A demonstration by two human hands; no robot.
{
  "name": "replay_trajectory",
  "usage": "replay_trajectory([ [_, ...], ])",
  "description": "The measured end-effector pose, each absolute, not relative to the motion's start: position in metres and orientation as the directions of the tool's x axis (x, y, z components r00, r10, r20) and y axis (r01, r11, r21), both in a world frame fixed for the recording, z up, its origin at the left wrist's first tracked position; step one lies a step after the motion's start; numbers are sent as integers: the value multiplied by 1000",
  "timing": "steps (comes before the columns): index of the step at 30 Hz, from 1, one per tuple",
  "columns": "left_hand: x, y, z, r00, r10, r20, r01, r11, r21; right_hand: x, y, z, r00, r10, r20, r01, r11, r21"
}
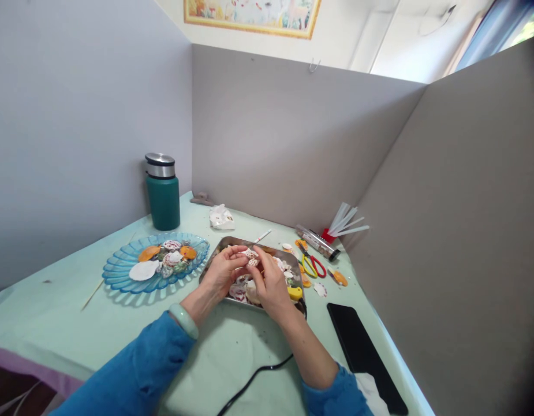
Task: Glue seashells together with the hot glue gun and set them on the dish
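Observation:
My left hand point(227, 267) and my right hand point(269, 281) come together over a metal tray point(254, 305). Between their fingertips they hold a seashell point(251, 256) with a white and reddish-brown pattern. Both hands are closed on it, the fingers pinching from either side. Several more shells point(239, 290) lie in the tray below, partly hidden by my hands. At the tray's right side sits a yellow tool point(295, 293), with a black cord point(267, 367) running from near it toward the table's front.
A blue scalloped plate point(115, 278) holding several shells stands left, a green bottle point(163, 202) behind it. To the right are scissors point(312, 264), loose shells point(320, 289), a clear tube point(316, 241), glue sticks point(345, 221) and a black phone-like slab point(362, 352). Grey panels point(288, 138) enclose the table.

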State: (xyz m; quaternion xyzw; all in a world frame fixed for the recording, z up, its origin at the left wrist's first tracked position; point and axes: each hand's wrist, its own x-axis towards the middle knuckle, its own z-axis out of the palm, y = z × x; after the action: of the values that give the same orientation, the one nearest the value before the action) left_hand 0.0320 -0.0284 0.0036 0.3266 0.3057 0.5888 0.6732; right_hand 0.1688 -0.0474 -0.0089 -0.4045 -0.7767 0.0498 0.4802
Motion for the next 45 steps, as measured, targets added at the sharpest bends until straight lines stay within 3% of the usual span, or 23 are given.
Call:
replay_trajectory([
  [7,31,-27,1,115,993,-27,-615,93,783,171,-51,-6,3,741,671,565,553,-613],
  [13,30,-28,1,117,993,-23,-608,90,789,169,-49,-7,-112,700,706,517,647,-560],
  [29,31,-27,0,138,990,-7,-588,88,804,169,-46,-15,-37,729,684,468,617,-632],
  [45,32,-29,3,156,988,7,-603,89,793,168,-53,-6,-95,707,700,473,651,-593],
])
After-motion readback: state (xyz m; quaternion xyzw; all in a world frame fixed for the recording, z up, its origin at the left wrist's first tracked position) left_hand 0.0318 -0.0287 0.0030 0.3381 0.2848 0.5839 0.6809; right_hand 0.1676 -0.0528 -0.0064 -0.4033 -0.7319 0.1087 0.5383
